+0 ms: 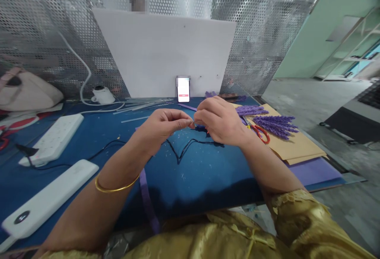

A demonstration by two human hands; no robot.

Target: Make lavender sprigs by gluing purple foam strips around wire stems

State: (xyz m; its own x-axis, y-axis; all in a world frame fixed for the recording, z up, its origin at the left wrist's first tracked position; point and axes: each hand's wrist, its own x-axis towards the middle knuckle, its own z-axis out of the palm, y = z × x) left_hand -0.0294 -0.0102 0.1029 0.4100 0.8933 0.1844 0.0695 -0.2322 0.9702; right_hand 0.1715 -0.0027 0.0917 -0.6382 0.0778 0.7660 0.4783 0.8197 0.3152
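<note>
Over the blue table [190,172], my left hand [166,126] is pinched closed, its thumb and forefinger meeting on something too small to make out. My right hand [218,120] is closed with curled fingers, its tips almost touching the left fingertips; what it grips is hidden. A black cable [179,158] lies below both hands. From under my left wrist a purple strip [146,195] runs to the front edge. Right of my right hand are red-handled scissors [261,134] and purple flower sprigs [277,126] on brown paper [297,146].
Behind the hands a lit phone [183,89] leans against a white board [169,53]. On the left lie a white power strip [56,138], a long white device [50,199], a white cup-like object [103,95] and a pale bag [29,90]. Purple sheets [316,172] stick out at right.
</note>
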